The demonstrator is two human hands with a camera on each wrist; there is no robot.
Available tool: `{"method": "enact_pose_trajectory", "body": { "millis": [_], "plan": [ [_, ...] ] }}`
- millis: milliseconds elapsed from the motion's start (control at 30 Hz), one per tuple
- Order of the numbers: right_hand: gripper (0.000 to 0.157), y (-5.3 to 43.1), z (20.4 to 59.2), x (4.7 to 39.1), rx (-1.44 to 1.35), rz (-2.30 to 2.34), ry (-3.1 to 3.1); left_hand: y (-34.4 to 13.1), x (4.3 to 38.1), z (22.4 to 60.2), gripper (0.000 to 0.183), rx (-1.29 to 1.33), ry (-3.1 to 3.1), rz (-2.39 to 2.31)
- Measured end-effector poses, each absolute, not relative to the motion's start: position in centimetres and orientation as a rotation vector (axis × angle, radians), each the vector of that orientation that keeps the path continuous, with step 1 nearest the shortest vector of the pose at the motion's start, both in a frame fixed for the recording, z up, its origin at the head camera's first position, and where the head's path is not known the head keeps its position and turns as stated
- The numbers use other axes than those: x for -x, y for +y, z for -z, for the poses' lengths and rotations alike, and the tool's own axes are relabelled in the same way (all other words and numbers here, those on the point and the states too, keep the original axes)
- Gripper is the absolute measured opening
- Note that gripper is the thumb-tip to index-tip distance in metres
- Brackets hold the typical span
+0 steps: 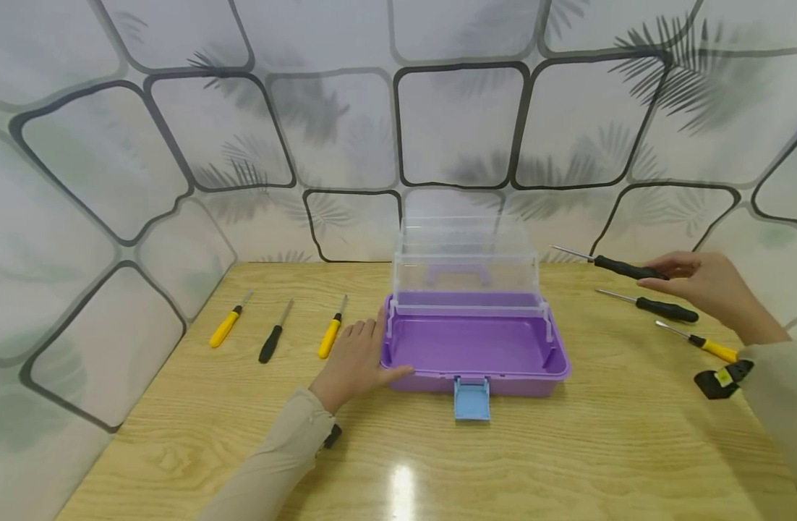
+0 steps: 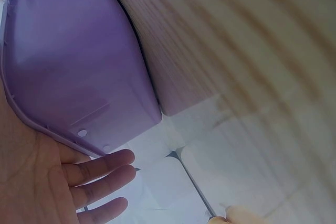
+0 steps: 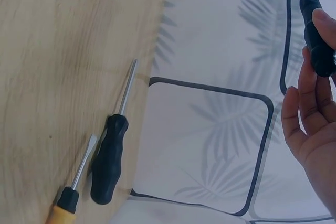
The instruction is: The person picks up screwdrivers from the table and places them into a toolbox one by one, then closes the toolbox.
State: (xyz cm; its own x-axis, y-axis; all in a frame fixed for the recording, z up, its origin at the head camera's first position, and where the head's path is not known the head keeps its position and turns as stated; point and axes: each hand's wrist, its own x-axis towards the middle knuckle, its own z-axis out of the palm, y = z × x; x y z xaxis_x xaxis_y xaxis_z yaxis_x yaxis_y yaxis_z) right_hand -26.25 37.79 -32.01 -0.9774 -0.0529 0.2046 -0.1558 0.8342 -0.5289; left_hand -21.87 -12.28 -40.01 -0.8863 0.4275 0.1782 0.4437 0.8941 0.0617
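In the head view, my right hand (image 1: 704,286) pinches the handle end of a black-handled screwdriver (image 1: 623,268), held up at the right with its shaft pointing left. The right wrist view shows thumb and fingers on that black handle (image 3: 315,40). My left hand (image 1: 356,358) rests against the left end of a purple toolbox (image 1: 414,381), its thumb along the front corner. In the left wrist view its fingers (image 2: 107,182) lie extended beside the box wall (image 2: 79,51). The toolbox's clear lid (image 1: 466,242) stands raised, and the inside is bare.
Left of the box lie two yellow screwdrivers (image 1: 224,329) (image 1: 330,336) and a black one (image 1: 270,344). Below my right hand are another black screwdriver (image 1: 667,310) and a yellow one (image 1: 717,349). A blue latch (image 1: 471,401) hangs at the box front. A patterned wall covering (image 1: 460,123) rises behind.
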Motion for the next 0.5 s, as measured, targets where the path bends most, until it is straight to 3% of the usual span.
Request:
{"method": "enact_pose_trajectory", "body": {
  "millis": [500],
  "plan": [
    [0.044, 35.1, 31.1, 27.6, -0.199, -0.882, -2.821, -12.3, 21.9, 40.1, 0.111, 0.679, -2.889, 0.151]
  ]
}}
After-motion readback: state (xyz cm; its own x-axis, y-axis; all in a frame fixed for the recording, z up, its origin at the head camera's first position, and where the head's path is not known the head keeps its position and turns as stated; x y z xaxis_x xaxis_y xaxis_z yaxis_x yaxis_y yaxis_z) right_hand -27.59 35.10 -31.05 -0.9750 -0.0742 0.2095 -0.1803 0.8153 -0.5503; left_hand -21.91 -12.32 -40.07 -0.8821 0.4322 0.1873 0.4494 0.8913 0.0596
